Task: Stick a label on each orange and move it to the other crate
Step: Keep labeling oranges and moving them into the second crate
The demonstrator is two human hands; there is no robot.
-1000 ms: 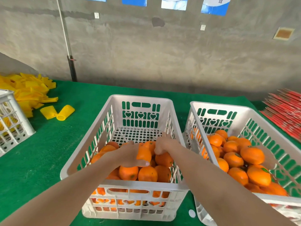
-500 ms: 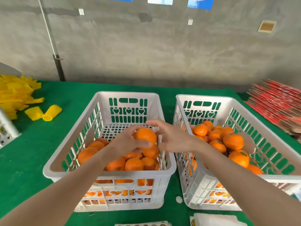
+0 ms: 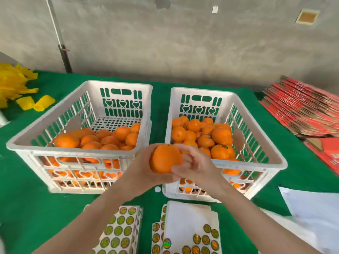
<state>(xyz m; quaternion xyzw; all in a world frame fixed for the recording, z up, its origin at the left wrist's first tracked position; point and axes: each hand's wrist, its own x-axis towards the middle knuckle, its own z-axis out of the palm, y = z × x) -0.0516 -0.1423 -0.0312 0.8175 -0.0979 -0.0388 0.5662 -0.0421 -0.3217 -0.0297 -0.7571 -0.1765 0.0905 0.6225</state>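
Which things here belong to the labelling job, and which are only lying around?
Job: round orange fruit, held by left hand and right hand; left white plastic crate; right white plastic crate; sheets of round shiny stickers.
Lying about: yellow foam net sleeves; stacked red flat cartons; white paper sheet.

Both forearms [image 3: 102,208] are bare down to the lower edge; the left grip [image 3: 144,168] and right grip [image 3: 195,165] are bare hands.

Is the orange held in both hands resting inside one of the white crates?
No: the left hand and right hand hold the orange in front of the left crate and right crate, outside both.
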